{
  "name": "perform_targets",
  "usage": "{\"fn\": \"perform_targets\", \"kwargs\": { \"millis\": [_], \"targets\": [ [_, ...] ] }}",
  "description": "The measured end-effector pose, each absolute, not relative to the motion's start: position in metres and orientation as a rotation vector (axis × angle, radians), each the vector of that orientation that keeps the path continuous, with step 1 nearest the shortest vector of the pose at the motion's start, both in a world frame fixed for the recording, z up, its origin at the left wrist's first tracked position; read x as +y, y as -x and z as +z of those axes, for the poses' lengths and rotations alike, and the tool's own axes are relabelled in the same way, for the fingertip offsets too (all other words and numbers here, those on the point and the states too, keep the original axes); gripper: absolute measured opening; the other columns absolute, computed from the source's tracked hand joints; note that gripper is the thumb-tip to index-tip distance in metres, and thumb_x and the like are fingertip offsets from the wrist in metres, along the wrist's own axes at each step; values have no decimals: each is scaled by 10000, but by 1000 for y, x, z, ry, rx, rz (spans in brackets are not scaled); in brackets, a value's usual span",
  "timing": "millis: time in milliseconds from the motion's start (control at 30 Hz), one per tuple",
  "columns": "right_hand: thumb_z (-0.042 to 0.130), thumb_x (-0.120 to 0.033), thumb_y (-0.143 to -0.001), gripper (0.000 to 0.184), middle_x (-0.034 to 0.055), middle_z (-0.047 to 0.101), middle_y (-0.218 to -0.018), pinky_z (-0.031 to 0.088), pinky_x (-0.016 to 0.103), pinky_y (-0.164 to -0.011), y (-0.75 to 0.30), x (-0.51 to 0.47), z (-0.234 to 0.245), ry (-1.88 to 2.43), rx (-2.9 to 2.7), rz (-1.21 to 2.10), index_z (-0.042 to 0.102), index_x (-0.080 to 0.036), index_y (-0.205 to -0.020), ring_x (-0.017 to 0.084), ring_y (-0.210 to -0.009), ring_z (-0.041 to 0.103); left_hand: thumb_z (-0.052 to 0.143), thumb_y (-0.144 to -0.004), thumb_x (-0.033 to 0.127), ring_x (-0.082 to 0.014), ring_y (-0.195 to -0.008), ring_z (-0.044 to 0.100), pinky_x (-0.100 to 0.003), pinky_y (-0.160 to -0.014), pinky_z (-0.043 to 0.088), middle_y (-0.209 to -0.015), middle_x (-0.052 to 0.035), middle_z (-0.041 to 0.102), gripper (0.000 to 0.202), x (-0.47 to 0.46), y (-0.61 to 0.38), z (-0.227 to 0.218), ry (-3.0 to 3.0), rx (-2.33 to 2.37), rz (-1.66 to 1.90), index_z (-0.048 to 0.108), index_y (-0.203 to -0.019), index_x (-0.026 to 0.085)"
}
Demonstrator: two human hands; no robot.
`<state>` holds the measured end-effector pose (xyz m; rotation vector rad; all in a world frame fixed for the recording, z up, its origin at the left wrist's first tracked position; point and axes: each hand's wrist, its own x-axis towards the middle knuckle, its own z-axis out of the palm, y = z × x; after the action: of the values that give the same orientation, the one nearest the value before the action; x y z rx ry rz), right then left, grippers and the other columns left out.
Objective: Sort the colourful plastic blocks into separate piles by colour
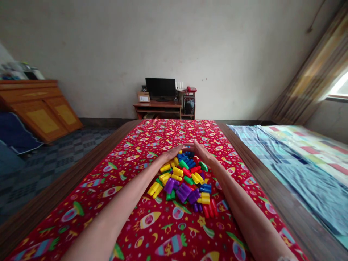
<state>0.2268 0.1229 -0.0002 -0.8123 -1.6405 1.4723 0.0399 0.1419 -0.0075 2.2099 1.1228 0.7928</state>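
Observation:
A pile of plastic building blocks in yellow, purple, green, red and blue lies on a red patterned cloth. My left hand rests along the far left side of the pile with its fingers stretched out. From the right, my right hand curves round the pile's far side, also with extended fingers. The fingertips of both hands meet or overlap behind the blocks, which I cannot tell exactly. Neither hand grips a block; the farthest blue ones lie close against the palms.
Dark wooden table edges border the cloth. To the right is a bed with a blue sheet. Beyond the table stands a desk with a monitor. A wooden cabinet is at the left.

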Motion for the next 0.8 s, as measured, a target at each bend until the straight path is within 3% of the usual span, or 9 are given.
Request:
{"fn": "perform_targets", "kwargs": {
  "millis": [167, 333, 433, 567, 667, 800],
  "targets": [
    [336, -792, -831, 789, 169, 753, -928, 520, 479, -923, -224, 131, -6, 1001, -1354, 1258, 713, -137, -1057, 300, -963, 706, 250, -933, 654, -247, -1258, 545, -393, -1080, 415, -1309, -53, 639, 671, 106, -31, 4, -2263, 988, 595, 606, -1278, 201],
    [416, -842, -742, 773, 114, 747, -1011, 469, 477, -996, -222, 126, -8, 1070, -1562, 1188, 749, -182, -966, 300, -1061, 665, 218, -993, 520, -207, -1365, 423, -367, -1161, 305, -1446, -76, 512, 591, 62, -11, 13, -2477, 1038, 555, 482, -1399, 181],
    [440, -855, -709, 765, 70, 745, -1048, 424, 465, -1048, -213, 112, 2, 887, -1866, 1318, 763, -212, -969, 289, -1110, 638, 192, -1008, 479, -214, -1403, 356, -417, -1191, 238, -1500, -85, 439, 573, 34, 0, 10, -2580, 1216, 708, 398, -1457, 188],
    [403, -816, -778, 745, 72, 726, -1117, 414, 448, -1056, -197, 93, 20, 737, -1946, 1473, 741, -221, -1072, 275, -1152, 615, 310, -997, 471, -276, -1449, 252, -539, -1193, 153, -1563, -42, 339, 527, 3, 10, 0, -2698, 1287, 636, 319, -1496, 299],
    [338, -789, -834, 762, 110, 706, -1159, 455, 441, -1010, -197, 90, 32, 699, -1833, 1510, 694, -208, -1177, 258, -1100, 647, 332, -996, 441, -265, -1443, 269, -515, -1194, 186, -1558, -33, 348, 516, -4, 18, -11, -2688, 1274, 612, 324, -1493, 302],
    [343, -752, -864, 739, 118, 728, -1083, 516, 418, -906, -220, 93, 47, 939, -1977, 1143, 689, -182, -1184, 266, -994, 682, 261, -1004, 412, -225, -1419, 328, -428, -1193, 246, -1531, -65, 393, 506, 5, 30, -28, -2511, 1336, 876, 398, -1456, 231]
  ]
}}
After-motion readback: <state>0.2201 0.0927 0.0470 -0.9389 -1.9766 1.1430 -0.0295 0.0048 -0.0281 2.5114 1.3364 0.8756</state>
